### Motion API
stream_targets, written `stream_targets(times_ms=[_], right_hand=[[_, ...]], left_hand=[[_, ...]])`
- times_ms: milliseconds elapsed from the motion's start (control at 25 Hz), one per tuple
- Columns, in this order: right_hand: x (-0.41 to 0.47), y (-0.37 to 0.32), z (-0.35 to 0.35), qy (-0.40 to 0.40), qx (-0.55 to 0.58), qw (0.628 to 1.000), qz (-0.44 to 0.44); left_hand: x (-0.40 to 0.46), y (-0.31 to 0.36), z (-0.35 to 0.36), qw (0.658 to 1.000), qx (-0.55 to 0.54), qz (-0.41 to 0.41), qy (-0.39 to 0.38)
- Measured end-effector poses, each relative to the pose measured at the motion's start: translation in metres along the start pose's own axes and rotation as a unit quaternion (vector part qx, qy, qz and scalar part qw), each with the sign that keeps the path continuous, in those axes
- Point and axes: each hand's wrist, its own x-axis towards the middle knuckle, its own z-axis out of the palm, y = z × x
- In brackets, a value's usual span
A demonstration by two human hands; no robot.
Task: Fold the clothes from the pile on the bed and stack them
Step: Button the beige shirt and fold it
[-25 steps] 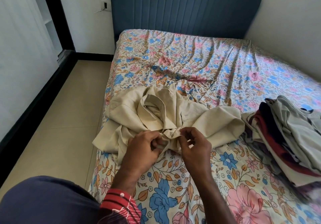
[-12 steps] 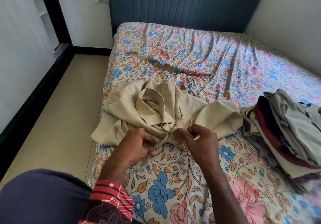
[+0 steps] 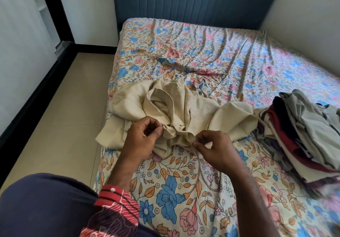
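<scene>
On the near left part of the bed [image 3: 211,56], which wears a wrinkled floral sheet of blue, pink and orange blooms, a beige garment [image 3: 165,108] lies crumpled, its cloth bunched into deep folds at the middle and one flap hanging over the mattress edge toward the tiled floor [image 3: 60,119]. Both hands work at its near edge. The left hand [image 3: 141,139] has its fingers curled and its fingertips drawn together on a bunch of the beige cloth, pinching it just left of the middle. The right hand [image 3: 215,148], a little apart from the left and nearer the person, also has its thumb and fingertips closed on the garment's hem, where the cloth meets the sheet. Between the two hands the fabric runs in a short gathered ridge. A red patterned sleeve [image 3: 117,201] covers the left forearm near the bottom of the view, beside a dark blue clothed knee [image 3: 42,205]; the right forearm is bare. At the right side of the bed, just beside the beige garment's right flap, sits a heap of other clothes [image 3: 301,126] in grey, dark red, white and navy layers, its near end blurred. A dark blue padded headboard [image 3: 195,1] stands at the far end against the pale wall.
</scene>
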Motion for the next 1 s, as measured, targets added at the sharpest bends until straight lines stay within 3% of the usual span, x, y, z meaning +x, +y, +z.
stream_targets(times_ms=[120, 240, 400, 1000], right_hand=[[0.000, -0.014, 0.009, 0.064, 0.083, 0.994, -0.017], [0.002, -0.031, 0.032, 0.164, 0.155, 0.973, 0.038], [0.002, -0.039, 0.053, 0.240, 0.127, 0.961, 0.061], [0.003, -0.039, 0.062, 0.182, 0.237, 0.954, 0.032]], left_hand=[[-0.008, 0.004, 0.020, 0.997, -0.059, -0.021, 0.050], [-0.016, 0.007, 0.041, 0.999, -0.034, 0.003, 0.036], [-0.018, 0.004, 0.052, 0.999, -0.025, 0.032, 0.014], [-0.020, 0.006, 0.052, 0.987, 0.053, 0.093, 0.122]])
